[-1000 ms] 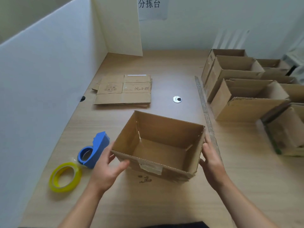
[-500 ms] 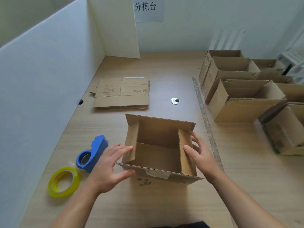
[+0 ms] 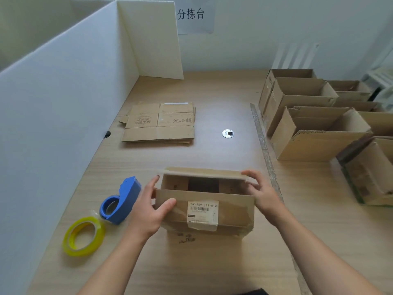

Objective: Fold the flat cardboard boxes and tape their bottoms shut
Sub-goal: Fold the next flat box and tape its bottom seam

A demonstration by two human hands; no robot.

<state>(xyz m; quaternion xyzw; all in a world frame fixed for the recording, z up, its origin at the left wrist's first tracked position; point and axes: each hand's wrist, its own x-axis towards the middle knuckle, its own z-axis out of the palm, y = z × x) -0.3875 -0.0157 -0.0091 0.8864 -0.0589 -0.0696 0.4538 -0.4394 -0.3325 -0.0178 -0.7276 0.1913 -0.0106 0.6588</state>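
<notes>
Packing and sorting station. Paper sign (image 3: 191,14) reading 分拣台 is hanging far beyond the fingers (image 3: 152,187) of the left hand (image 3: 146,213). White corrugated plastic partitions (image 3: 63,103) are enclosing a wood-grain worktop (image 3: 212,269). Stack of flattened brown cardboard boxes (image 3: 159,133) is lying ahead of those fingers; blue tape dispenser (image 3: 129,194) and yellow tape roll (image 3: 80,251) are sitting just left of them. Assembled open brown cardboard boxes (image 3: 314,143) are standing right of the fingers (image 3: 251,186) of the right hand (image 3: 263,196). Both hands are gripping a barcode-labelled brown cardboard box (image 3: 231,211).
</notes>
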